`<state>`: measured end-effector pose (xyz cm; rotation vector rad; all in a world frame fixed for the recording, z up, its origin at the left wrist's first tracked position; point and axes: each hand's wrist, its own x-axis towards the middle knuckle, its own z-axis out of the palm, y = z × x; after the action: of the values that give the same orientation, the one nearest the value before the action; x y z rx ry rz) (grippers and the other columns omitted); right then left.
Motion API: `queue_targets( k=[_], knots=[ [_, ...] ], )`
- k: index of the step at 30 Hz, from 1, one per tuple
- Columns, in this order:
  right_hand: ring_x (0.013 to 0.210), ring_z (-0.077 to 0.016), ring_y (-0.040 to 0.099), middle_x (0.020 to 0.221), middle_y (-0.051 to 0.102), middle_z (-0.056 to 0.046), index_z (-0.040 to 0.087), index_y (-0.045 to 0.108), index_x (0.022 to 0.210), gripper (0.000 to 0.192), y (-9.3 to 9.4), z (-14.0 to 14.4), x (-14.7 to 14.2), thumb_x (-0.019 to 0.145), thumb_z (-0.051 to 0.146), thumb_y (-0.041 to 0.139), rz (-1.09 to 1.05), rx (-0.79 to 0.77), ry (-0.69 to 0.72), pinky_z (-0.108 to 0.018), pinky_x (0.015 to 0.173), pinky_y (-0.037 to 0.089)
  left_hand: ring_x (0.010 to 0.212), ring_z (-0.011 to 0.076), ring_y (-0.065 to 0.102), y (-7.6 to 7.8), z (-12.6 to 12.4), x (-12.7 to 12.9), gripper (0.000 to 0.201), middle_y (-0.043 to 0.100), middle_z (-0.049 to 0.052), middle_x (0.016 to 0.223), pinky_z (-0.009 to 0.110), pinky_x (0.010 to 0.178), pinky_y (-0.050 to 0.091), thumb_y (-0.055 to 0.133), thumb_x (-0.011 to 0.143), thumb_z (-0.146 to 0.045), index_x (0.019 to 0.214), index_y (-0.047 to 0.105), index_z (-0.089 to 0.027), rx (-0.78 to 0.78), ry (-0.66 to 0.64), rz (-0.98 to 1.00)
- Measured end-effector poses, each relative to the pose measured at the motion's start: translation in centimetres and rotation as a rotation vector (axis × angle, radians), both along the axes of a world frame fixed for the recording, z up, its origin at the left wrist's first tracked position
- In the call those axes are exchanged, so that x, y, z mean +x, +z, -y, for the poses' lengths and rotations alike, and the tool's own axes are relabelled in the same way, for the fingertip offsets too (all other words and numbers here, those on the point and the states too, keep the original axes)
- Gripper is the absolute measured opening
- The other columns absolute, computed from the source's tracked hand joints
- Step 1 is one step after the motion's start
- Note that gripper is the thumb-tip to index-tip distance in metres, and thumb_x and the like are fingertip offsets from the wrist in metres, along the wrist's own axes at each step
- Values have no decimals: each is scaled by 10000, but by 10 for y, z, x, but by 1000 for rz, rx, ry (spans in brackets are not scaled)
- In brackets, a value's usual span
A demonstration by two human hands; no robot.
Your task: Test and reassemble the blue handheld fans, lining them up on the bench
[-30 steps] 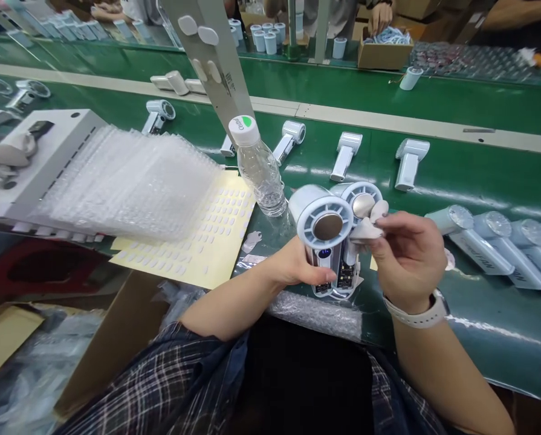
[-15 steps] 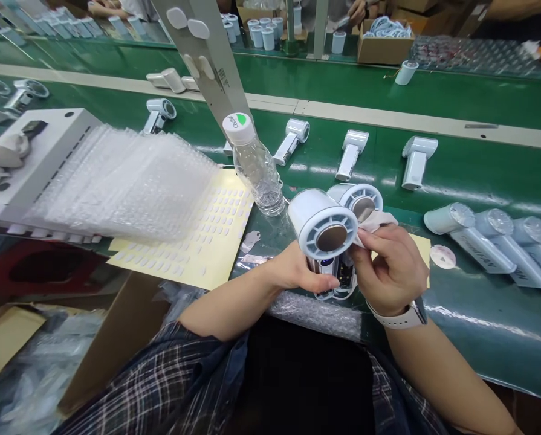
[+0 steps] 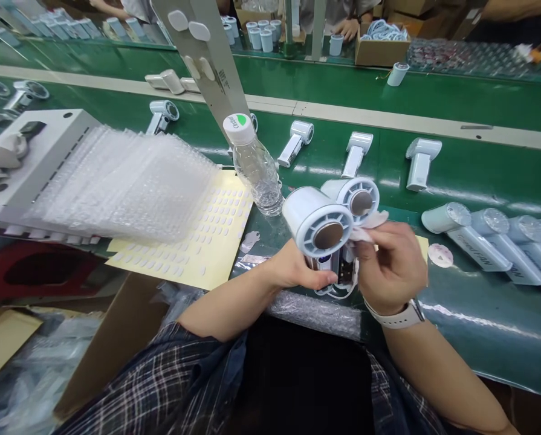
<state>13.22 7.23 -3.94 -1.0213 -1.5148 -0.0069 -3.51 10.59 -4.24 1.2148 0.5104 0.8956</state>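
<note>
Two pale-blue handheld fans are held side by side over the green worktop by the left hand, whose thumb is closed across the nearer handle while its other fingers are hidden. A crumpled white cloth is pinched between thumb and fingers of the right hand, close against the fan heads. Further fans are lined up to the right.

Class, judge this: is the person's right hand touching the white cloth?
Touching: the head view shows the right hand gripping the white cloth at its fingertips.
</note>
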Motion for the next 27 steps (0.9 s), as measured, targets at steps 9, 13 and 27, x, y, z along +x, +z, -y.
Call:
queue_targets(
  k=[9, 13, 27],
  knots=[
    [756, -236, 674, 862, 710, -38, 286, 715, 1037, 146, -1, 1, 9, 953, 176, 667, 2, 65, -61, -393, 678, 522, 1084, 325, 697, 1, -1, -3, 553, 739, 86, 995, 448, 1059, 547, 952, 530, -389, 990, 713, -197, 18, -39, 22],
    [717, -251, 651, 819, 690, -43, 279, 689, 988, 101, 2, -1, 15, 933, 205, 647, -4, 109, -95, -413, 672, 515, 906, 266, 694, 5, -1, -2, 511, 728, 66, 909, 395, 898, 591, 940, 523, -396, 921, 683, -205, -21, -54, 28],
    [898, -295, 685, 737, 598, -85, 218, 651, 660, 291, 17, -139, 143, 874, 373, 771, 386, -635, -183, -471, 783, 522, 1222, 355, 667, -3, 3, -9, 643, 749, 121, 1140, 483, 1124, 487, 972, 534, -439, 1050, 674, -197, -34, -17, 157]
  ],
)
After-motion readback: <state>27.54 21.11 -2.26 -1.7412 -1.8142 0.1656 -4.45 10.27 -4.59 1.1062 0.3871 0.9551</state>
